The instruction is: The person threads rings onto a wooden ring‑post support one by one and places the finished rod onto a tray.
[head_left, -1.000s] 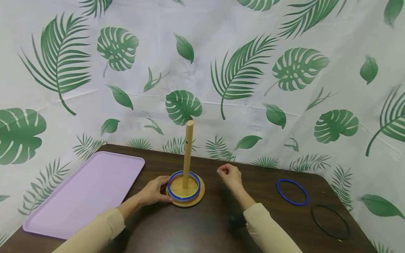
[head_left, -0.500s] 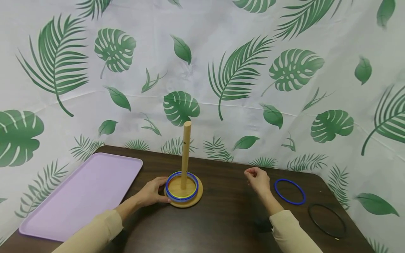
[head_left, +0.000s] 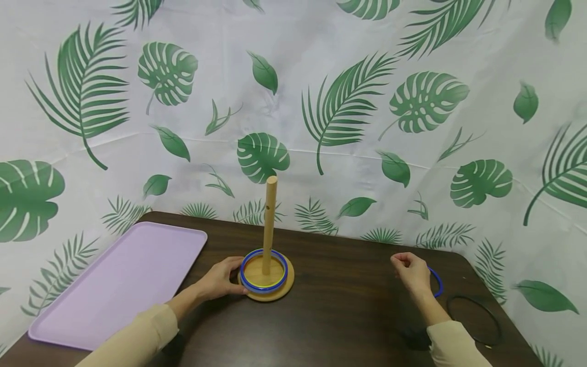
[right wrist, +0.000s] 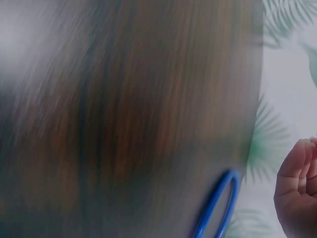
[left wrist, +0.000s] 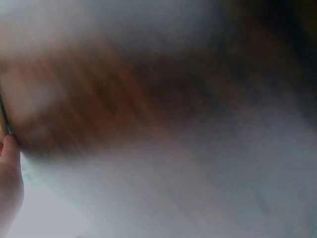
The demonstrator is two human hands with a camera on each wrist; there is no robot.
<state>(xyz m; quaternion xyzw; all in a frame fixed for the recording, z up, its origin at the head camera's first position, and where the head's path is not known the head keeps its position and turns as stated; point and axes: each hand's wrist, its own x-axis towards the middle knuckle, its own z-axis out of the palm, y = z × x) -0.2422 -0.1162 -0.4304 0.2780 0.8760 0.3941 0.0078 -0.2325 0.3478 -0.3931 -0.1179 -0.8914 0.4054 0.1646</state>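
A wooden peg stand [head_left: 269, 219] with a round base stands mid-table, its post upright. Blue and yellow rings [head_left: 263, 289] lie stacked around the post near the base. My left hand [head_left: 220, 279] grips the left side of the stand's base, thumb in front and fingers behind; whether it also touches the rings cannot be told. To the right, my right hand [head_left: 412, 272] hovers with curled fingers, holding nothing visible. Just beyond it is a loose blue ring [head_left: 439, 283], partly hidden by the hand; the right wrist view shows this blue ring [right wrist: 213, 206] below the fingers.
A black ring [head_left: 495, 318] lies at the right, partly covered by the right sleeve. On the left rests a lilac tray [head_left: 124, 280]. Behind the dark wooden table [head_left: 330, 306] hangs a leaf-patterned cloth [head_left: 293, 112]. The left wrist view is mostly blurred.
My right hand has moved rightward, away from the stand and up to the loose blue ring, now partly covering it. The left hand stays at the stand.
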